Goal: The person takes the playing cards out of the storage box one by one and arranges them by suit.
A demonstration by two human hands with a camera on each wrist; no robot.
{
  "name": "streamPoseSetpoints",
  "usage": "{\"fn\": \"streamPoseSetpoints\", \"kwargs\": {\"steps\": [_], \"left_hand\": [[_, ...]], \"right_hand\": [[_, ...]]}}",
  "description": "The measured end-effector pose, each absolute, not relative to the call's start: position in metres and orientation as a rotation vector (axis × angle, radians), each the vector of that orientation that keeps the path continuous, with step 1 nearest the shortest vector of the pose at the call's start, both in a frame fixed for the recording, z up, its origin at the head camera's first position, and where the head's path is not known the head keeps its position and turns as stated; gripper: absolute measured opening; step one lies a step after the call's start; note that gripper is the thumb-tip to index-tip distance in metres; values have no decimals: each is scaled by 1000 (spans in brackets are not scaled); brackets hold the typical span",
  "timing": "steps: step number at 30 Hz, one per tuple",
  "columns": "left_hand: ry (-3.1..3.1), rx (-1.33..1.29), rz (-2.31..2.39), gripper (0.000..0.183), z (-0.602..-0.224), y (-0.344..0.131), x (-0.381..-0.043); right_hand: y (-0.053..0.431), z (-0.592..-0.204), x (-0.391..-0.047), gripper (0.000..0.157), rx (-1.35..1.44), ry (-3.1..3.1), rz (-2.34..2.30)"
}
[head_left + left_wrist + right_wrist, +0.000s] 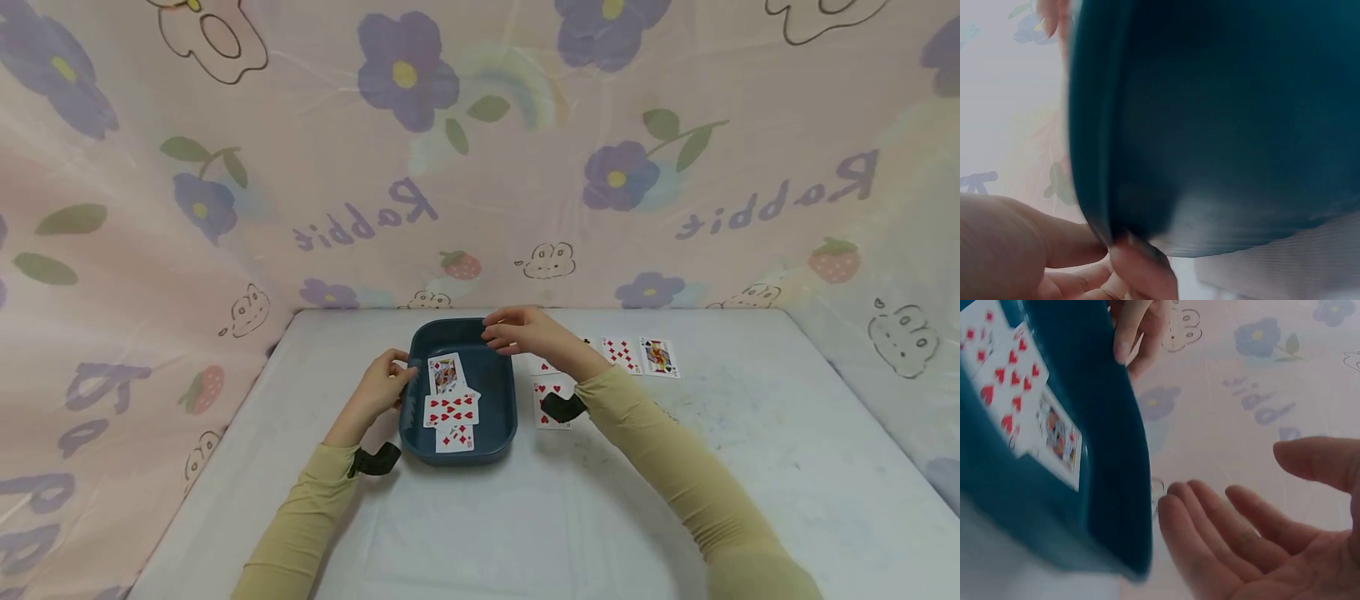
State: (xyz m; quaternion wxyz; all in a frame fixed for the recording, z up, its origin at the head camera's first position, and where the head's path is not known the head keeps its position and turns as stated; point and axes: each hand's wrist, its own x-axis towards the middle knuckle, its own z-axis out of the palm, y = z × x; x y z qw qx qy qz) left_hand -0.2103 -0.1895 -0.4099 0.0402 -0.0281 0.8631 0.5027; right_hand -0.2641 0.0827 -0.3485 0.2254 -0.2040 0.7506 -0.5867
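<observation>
A dark blue-green tray (491, 417) holds three overlapping playing cards: a red-suit face card (446, 373) at the far end, a hearts card (452, 410) across the middle and a diamonds card (454, 439) nearest me. My left hand (381, 385) pinches the tray's left rim between thumb and finger, plainly seen in the left wrist view, where the tray wall (1229, 125) fills much of the picture. By the far right corner of the tray is my right hand (528, 333), fingers extended. In the right wrist view this hand (1260, 544) is empty, apart from the tray rim.
Right of the tray, several face-up cards lie on the white table (465, 533): a hearts card (549, 400), a diamonds card (621, 356) and a spade face card (659, 358). My right forearm partly covers some of them. A patterned curtain (495, 167) stands behind the table.
</observation>
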Motion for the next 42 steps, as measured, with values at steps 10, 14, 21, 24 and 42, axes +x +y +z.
{"fn": "streamPoseSetpoints", "kwargs": {"steps": [10,14,21,24,42], "left_hand": [[2653,-85,1534,30,-410,-188,-211],[2640,-72,1539,31,-411,-187,-212],[2641,-77,1540,30,-413,-186,-212],[2641,-70,1537,29,-414,-186,-211],[2650,-54,1550,32,-412,-190,-211]], "right_hand": [[42,-366,-280,40,-461,1763,-1715],[32,-374,-285,48,-322,1731,-1735],[21,-391,-294,59,-100,1723,-1753],[19,-396,-294,65,-41,1760,-1718],[6,-396,-283,65,-25,1870,-1526]]}}
